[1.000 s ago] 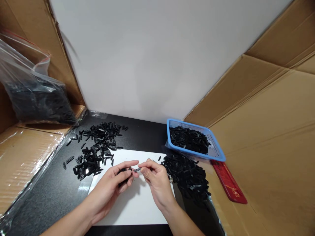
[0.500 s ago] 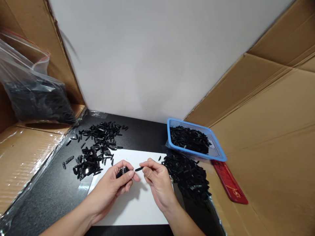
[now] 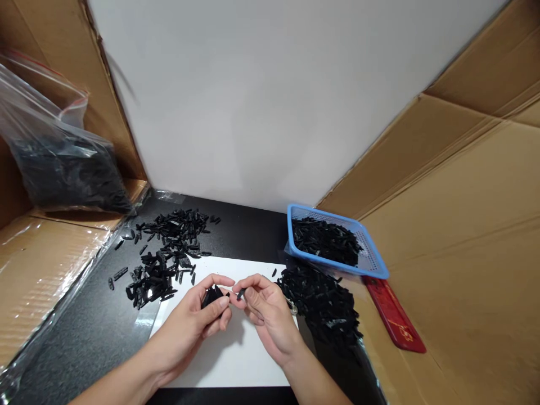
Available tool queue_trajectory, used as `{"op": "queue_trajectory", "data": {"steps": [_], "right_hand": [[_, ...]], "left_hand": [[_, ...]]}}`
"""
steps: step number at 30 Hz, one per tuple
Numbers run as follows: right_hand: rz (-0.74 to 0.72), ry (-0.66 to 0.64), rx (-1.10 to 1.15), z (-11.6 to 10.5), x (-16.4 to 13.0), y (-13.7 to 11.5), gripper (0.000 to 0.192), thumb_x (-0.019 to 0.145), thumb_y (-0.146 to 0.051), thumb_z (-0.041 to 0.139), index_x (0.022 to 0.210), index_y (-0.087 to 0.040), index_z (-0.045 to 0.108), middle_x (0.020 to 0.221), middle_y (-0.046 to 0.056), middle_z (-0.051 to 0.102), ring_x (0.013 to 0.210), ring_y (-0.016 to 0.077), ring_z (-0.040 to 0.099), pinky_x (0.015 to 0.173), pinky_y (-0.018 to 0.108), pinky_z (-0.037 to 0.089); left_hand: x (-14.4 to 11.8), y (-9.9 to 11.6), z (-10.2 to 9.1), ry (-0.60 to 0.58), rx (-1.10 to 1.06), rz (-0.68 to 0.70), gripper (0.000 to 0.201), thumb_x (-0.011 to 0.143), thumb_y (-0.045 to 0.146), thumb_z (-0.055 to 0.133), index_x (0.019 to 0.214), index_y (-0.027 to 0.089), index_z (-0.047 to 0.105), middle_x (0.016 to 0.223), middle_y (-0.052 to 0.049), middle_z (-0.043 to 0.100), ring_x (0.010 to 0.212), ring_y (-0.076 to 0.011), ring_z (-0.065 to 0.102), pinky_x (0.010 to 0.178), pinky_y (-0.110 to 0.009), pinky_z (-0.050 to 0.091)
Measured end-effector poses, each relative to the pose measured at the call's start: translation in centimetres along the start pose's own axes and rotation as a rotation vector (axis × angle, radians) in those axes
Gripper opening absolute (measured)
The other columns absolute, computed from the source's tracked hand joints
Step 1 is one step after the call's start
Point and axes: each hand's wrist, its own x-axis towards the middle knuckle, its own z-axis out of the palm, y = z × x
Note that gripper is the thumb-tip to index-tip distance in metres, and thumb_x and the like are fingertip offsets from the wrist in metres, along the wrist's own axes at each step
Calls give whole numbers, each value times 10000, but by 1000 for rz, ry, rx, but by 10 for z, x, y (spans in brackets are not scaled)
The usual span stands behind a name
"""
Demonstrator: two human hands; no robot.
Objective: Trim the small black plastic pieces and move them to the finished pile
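I see cardboard walls around a black worktop (image 3: 84,332) with a white sheet (image 3: 236,360). A blue basket (image 3: 371,261) is part full; loose heaps remain beside it (image 3: 324,306) and at left (image 3: 162,256). My left hand (image 3: 198,320) clutches several black pieces (image 3: 212,295); my right hand (image 3: 265,312) pinches one piece (image 3: 241,293).

Blue basket (image 3: 373,262) at right on black mat (image 3: 84,332), partly filled with black pieces. Loose black heap (image 3: 323,304) just in front of basket. Scattered black pieces (image 3: 166,250) at left on mat. Red strip (image 3: 394,315) beside basket. Clear bag (image 3: 54,163) of black parts on cardboard ledge (image 3: 37,264) at far left. White wall (image 3: 270,101) behind.
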Motion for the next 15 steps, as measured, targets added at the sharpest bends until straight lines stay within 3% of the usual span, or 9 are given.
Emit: {"op": "queue_trajectory", "data": {"steps": [2,8,11,15], "right_hand": [[4,-10,10,1,0,0,207,732,-349,773,773,-168,683,753,41,640,499,64,362,421,212,109],[74,2,77,3,-3,-1,194,793,-373,688,795,-187,636,694,-22,524,489,58,293,437,202,130],[51,-9,-124,3,-5,-1,264,818,-450,655,823,-187,670,589,-50,449,493,73,303,461,209,184],[-68,-16,-426,2,-5,-2,221,742,-380,755,766,-162,723,526,-31,535,517,95,380,521,236,270]], "left_hand": [[-1,-1,-1,-15,26,7,291,827,352,675,1060,219,565,675,46,543,615,-83,424,606,-191,328],[-2,-6,-4,-31,114,48,384,862,385,618,1196,263,475,678,51,537,601,-98,404,597,-221,307],[-1,-7,-5,-43,168,72,380,865,399,609,1190,269,462,668,57,528,587,-98,393,586,-223,296],[0,-8,-4,-71,207,91,254,864,423,603,1009,234,515,571,78,466,561,-95,364,562,-215,275]]}}
